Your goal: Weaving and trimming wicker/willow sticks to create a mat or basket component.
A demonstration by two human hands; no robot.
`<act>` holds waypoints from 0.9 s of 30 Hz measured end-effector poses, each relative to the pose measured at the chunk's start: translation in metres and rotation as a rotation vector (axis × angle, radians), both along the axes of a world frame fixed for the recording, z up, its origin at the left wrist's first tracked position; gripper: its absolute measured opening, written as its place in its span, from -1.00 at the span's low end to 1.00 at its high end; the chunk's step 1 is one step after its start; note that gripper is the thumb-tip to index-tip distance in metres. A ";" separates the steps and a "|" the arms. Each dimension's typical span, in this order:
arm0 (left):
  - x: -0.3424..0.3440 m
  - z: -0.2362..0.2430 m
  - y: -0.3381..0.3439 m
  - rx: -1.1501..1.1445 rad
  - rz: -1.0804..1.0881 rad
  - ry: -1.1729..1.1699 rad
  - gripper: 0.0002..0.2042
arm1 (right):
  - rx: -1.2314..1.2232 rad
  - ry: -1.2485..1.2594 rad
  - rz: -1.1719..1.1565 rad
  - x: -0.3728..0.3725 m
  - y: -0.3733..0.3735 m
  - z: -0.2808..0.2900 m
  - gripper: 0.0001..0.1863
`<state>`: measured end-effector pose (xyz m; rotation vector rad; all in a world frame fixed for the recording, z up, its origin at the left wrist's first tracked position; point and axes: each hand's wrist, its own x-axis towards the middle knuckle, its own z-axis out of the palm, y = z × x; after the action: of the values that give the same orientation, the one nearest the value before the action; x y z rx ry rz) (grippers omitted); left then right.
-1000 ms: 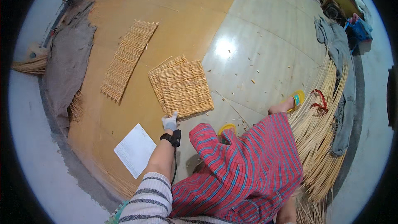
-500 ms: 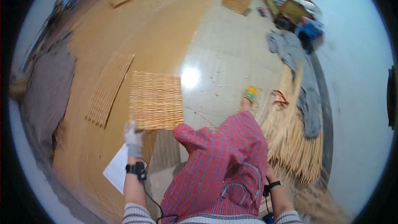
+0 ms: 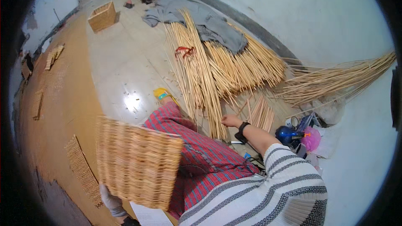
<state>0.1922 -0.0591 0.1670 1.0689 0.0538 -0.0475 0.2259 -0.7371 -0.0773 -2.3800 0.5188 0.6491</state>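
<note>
A woven straw-coloured panel [image 3: 138, 163] is tilted up in front of my lap on the left. My left hand [image 3: 111, 201], in a pale glove, is closed on its lower left edge; the panel hides most of the fingers. My bare right hand [image 3: 231, 120] reaches out to the right, fingers curled, beside the lower ends of a bundle of long thin reeds [image 3: 209, 100]. Whether anything is between those fingers is too small to make out. Short cut reeds [image 3: 260, 115] lie just beyond that wrist.
A grey cloth [image 3: 201, 16] covers part of the reeds. A woven box [image 3: 102, 16] stands far left, and a narrow woven strip [image 3: 81, 169] lies on the brown sheet. Right of my arm are a blue bottle [image 3: 287, 134] and a pink item [image 3: 310, 138]. White paper [image 3: 150, 214] lies below the panel.
My view has swung to the right. The panel has come up closer in my left hand, and my right hand has moved from beside my thigh out to the reeds.
</note>
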 end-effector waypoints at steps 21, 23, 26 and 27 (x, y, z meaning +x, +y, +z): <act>0.111 0.049 -0.193 1.230 -0.093 -0.058 -0.69 | 0.771 0.071 -0.444 0.072 0.111 -0.092 -0.73; 0.110 0.047 -0.192 1.333 -0.071 -0.116 -0.67 | 0.765 -0.129 -0.411 0.061 0.100 -0.050 -0.73; 0.111 0.048 -0.188 1.478 -0.082 -0.116 -0.68 | 0.548 -0.429 -0.248 0.059 0.072 0.042 -0.75; 0.113 0.049 -0.187 1.439 -0.126 -0.100 -0.67 | 0.510 -0.511 -0.208 0.064 0.064 0.076 -0.76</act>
<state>0.3057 -0.2459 0.2158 2.5111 -0.0919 -0.0699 0.2897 -0.6727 -0.0017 -1.8726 0.3189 0.0506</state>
